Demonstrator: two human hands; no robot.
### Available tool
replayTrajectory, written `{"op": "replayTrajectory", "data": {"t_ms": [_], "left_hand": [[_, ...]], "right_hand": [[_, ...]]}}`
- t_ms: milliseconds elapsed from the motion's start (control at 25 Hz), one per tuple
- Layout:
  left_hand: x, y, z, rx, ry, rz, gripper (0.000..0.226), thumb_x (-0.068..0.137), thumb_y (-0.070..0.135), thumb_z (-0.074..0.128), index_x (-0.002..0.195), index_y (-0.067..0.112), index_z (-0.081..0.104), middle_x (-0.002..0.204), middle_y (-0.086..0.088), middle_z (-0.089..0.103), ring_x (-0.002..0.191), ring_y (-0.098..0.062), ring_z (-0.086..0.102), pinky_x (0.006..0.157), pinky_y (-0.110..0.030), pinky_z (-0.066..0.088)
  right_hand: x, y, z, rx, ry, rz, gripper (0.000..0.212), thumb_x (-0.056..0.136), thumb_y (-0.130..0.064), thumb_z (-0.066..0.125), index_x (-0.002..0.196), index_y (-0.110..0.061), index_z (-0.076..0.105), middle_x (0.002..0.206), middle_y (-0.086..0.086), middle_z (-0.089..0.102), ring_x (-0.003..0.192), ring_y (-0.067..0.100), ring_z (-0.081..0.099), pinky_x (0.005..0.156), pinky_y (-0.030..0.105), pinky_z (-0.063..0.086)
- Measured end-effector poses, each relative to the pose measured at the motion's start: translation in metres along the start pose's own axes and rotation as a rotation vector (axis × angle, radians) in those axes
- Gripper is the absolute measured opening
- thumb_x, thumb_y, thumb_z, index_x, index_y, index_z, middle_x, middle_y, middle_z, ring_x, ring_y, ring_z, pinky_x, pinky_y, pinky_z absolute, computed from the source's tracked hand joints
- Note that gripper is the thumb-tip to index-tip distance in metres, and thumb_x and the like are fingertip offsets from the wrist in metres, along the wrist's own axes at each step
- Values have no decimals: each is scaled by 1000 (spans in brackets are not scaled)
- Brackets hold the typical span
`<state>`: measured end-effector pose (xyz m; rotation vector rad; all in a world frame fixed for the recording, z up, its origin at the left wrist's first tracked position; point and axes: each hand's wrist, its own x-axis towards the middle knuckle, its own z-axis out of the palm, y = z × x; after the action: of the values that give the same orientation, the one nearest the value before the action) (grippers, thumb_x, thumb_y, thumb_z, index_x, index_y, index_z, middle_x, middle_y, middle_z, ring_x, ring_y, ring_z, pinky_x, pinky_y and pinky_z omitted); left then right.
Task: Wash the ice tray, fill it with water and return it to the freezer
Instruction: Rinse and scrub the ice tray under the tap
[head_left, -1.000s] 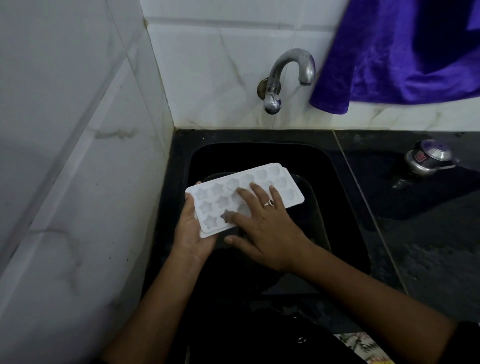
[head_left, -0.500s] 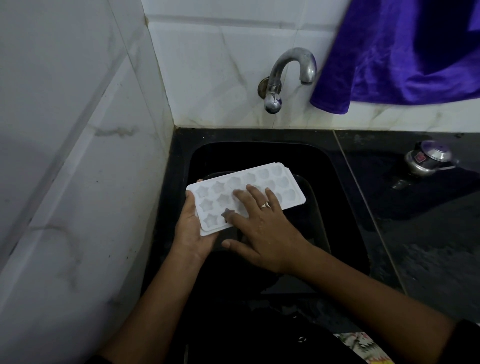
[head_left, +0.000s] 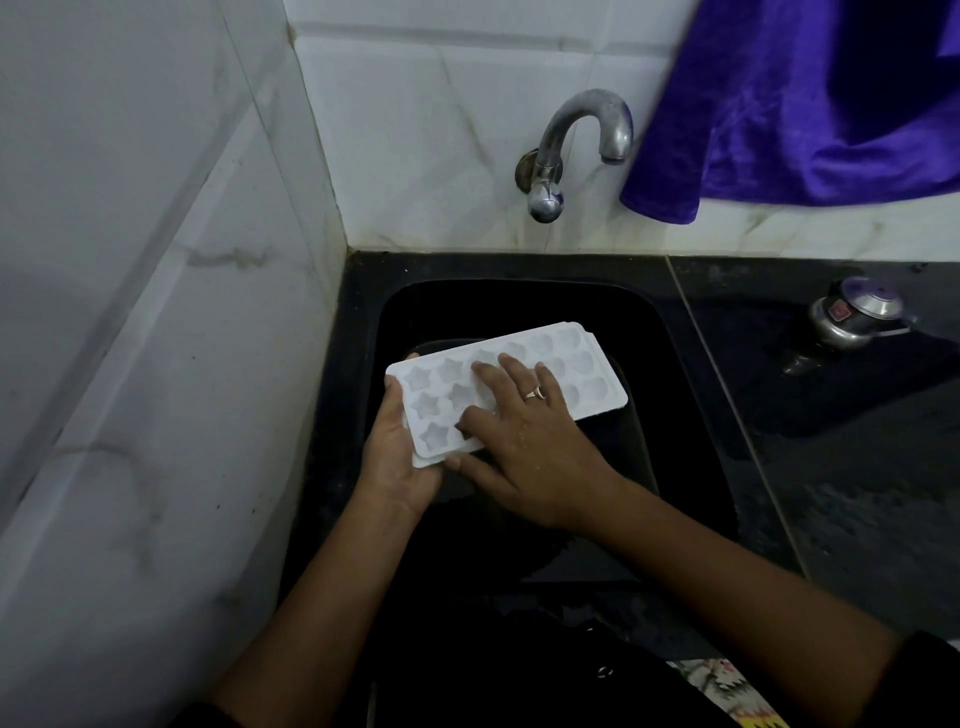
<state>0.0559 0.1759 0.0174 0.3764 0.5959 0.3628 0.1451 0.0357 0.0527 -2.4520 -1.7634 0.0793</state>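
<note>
A white ice tray (head_left: 574, 366) with star and heart moulds is held level over the black sink (head_left: 670, 332). My left hand (head_left: 395, 457) grips its near-left end from below, thumb on the rim. My right hand (head_left: 530, 441), wearing a ring, lies flat on top of the tray with straight fingers spread over the moulds. The steel tap (head_left: 571, 145) on the tiled wall behind shows no running water. A dark vessel sits in the sink under the tray, mostly hidden.
White tiled walls close in on the left and behind. A purple cloth (head_left: 810, 104) hangs at the upper right next to the tap. A small steel pressure cooker (head_left: 857, 317) stands on the black counter to the right.
My right hand's fingers have slid a little along the tray's moulds. The tray and my left hand stay where they were.
</note>
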Motion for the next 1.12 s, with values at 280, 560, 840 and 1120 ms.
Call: {"op": "replayTrajectory", "data": {"t_ms": [280, 560, 840, 1120], "left_hand": [[-1, 8, -5, -50, 35, 33, 58, 107, 56, 36, 119, 15, 75, 129, -19, 71, 112, -35, 73, 101, -54, 55], [-11, -5, 9, -17, 9, -130, 75, 102, 66, 38, 108, 4, 80, 118, -20, 75, 98, -35, 77, 87, -53, 60], [-10, -2, 7, -25, 21, -140, 71, 102, 66, 39, 120, 9, 76, 126, -19, 73, 113, -35, 72, 104, -53, 52], [-9, 0, 6, -16, 29, -130, 71, 101, 66, 41, 128, 6, 69, 131, -20, 70, 119, -35, 69, 111, -52, 46]], "right_hand": [[-5, 1, -7, 73, 6, 3, 63, 102, -72, 29, 147, -32, 44, 168, 14, 22, 157, 34, 12, 126, 60, 7], [1, -13, -1, 54, -20, -114, 55, 103, -66, 33, 134, -29, 58, 164, 17, 28, 156, 37, 15, 123, 65, 11], [6, -15, -1, 44, -38, -119, 55, 103, -67, 33, 133, -30, 59, 165, 17, 27, 157, 38, 13, 123, 66, 10], [6, -13, -1, 38, -26, -125, 53, 105, -64, 27, 132, -31, 59, 165, 16, 27, 157, 37, 12, 123, 65, 8]]}}
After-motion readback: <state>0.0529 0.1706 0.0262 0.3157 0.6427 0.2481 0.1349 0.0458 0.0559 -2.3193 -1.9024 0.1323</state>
